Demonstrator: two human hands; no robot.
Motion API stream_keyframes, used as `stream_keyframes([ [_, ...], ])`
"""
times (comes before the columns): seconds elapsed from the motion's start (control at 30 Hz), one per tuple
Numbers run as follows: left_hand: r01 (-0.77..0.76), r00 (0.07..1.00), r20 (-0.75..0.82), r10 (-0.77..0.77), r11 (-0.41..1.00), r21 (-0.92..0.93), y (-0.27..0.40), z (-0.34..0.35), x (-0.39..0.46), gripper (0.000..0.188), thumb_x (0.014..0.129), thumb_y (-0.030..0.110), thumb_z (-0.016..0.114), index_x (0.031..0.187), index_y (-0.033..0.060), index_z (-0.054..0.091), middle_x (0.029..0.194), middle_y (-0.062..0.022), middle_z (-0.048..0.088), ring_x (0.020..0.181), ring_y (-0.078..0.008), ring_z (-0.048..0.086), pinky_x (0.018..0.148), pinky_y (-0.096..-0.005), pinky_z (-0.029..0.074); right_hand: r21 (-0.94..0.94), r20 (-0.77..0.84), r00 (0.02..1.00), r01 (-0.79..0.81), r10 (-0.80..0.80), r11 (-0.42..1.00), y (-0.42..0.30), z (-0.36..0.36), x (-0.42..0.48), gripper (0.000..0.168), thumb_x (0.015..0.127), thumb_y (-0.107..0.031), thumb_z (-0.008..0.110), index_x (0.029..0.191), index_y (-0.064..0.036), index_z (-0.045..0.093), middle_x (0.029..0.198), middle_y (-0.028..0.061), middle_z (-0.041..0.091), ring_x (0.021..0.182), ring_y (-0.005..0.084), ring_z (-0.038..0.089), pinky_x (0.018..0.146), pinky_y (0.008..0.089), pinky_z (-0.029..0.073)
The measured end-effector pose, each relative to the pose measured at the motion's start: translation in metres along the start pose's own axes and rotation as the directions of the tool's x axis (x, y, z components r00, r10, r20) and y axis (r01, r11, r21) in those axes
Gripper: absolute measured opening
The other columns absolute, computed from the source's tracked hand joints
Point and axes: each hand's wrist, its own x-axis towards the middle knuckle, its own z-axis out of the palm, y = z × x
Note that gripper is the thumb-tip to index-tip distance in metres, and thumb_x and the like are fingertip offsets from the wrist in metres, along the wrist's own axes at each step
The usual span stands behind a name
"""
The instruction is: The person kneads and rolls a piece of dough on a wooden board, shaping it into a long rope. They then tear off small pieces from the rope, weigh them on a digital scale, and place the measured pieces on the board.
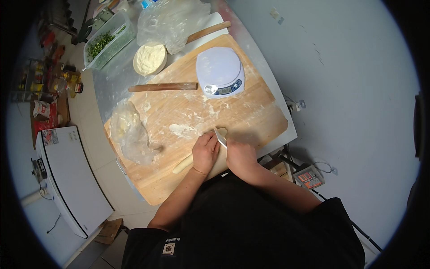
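A rope of pale dough [183,164] lies on the floured wooden board [174,111] near its front edge. My left hand [205,153] is curled over the rope's middle, with its fingers close to the blade. In my right hand [242,158] is a flat cutting blade [220,138], tilted and set against the dough by my left fingertips. Its handle is hidden in my fist, so I cannot tell whether it is a knife or a scraper. Just beyond the blade, a short end of dough [222,131] shows.
A digital kitchen scale [220,69] and a wooden rolling pin [163,87] sit on the board. Bagged dough [126,127] lies at left. Behind are a bowl of flour [150,59], a tub of chopped greens [102,43] and another rolling pin [208,32]. A wall [329,84] stands right.
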Motion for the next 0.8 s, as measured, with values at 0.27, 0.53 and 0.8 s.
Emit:
stream_keyframes([
  [0.27, 0.038, 0.998, 0.041, -0.038, 0.999, -0.007, -0.002, -0.004, -0.003, 0.028, 0.074, 0.004, 0.072, 0.102, 0.0022, 0.067, 0.103, -0.0123, 0.065, 0.090, -0.0312, 0.062, 0.078, -0.0395, 0.053, -0.054, 0.075, 0.996, -0.049, 0.053, 0.997, -0.015, 0.002, 0.020, 0.005, 0.077, -0.005, 0.062, 0.082, -0.003, 0.062, 0.076, 0.0191, 0.068, 0.070, 0.0380, 0.068, 0.064, 0.0479, 0.054],
  [0.53, 0.274, 0.962, 0.039, -0.272, 0.954, -0.120, -0.001, -0.012, -0.004, 0.028, 0.079, 0.008, 0.073, 0.106, 0.0003, 0.069, 0.103, -0.0153, 0.065, 0.093, -0.0342, 0.060, 0.081, -0.0403, 0.051, 0.102, -0.149, 0.980, 0.145, -0.129, 0.984, 0.003, -0.014, 0.005, 0.008, 0.085, -0.011, 0.060, 0.086, -0.003, 0.059, 0.071, 0.0203, 0.063, 0.065, 0.0420, 0.063, 0.060, 0.0505, 0.050],
  [0.8, 0.389, 0.920, 0.040, -0.389, 0.902, -0.186, -0.011, -0.013, -0.002, 0.026, 0.079, 0.008, 0.073, 0.104, 0.0006, 0.070, 0.092, -0.0152, 0.065, 0.085, -0.0327, 0.060, 0.075, -0.0393, 0.050, 0.038, -0.039, 0.986, 0.162, -0.160, 0.986, -0.011, -0.007, -0.004, 0.007, 0.081, -0.006, 0.057, 0.088, -0.004, 0.056, 0.075, 0.0153, 0.066, 0.067, 0.0355, 0.066, 0.061, 0.0470, 0.052],
])
